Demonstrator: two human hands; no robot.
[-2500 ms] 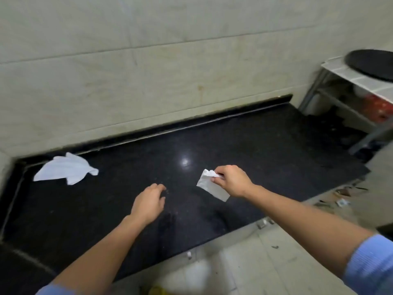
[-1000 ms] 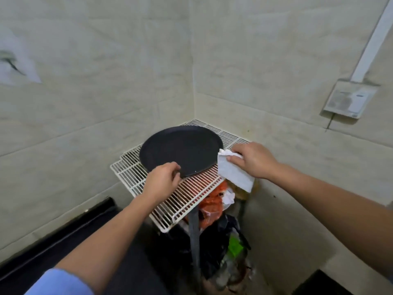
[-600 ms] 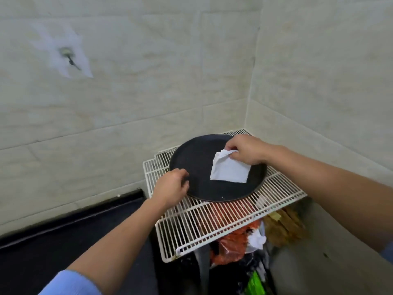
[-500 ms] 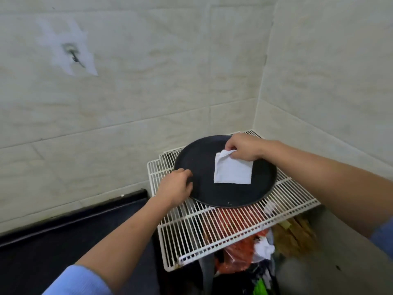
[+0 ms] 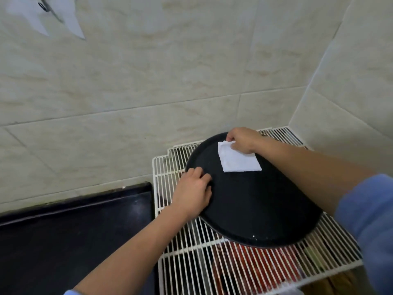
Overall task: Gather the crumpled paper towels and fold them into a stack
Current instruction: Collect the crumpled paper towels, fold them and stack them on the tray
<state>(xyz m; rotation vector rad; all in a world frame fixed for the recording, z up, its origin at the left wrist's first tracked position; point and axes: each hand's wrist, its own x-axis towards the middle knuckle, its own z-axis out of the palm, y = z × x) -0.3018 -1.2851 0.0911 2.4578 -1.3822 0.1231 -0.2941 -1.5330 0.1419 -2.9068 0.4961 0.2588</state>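
My right hand (image 5: 242,140) pinches the far corner of the paper towel (image 5: 238,161) between the thumb and the bent fingers. The towel is folded to a flat white rectangle and lies on the far part of the black tray (image 5: 255,209), inside its rim, with the near edge free. It touches the tray surface; only the pinched corner is a little lifted. My left hand (image 5: 192,194) is at the left rim of the tray, with its fingers curled over the edge, so it holds the tray there. I cannot see the thumb of this hand, it is hidden under the palm. The two hands are apart, and the left one does not touch the towel. The tray is round and lies on a white wire rack (image 5: 191,262), which shows on the left of the tray, behind it and in front of it. Below the tray, through the wires, something red (image 5: 255,267) is visible, but it is too blurred to say what it is. To the left of the tray, past the rack, there is a black counter (image 5: 74,231). Behind the tray and on its right the tiled wall (image 5: 148,81) makes a corner. My blue sleeve (image 5: 370,220) is at the right of the tray.
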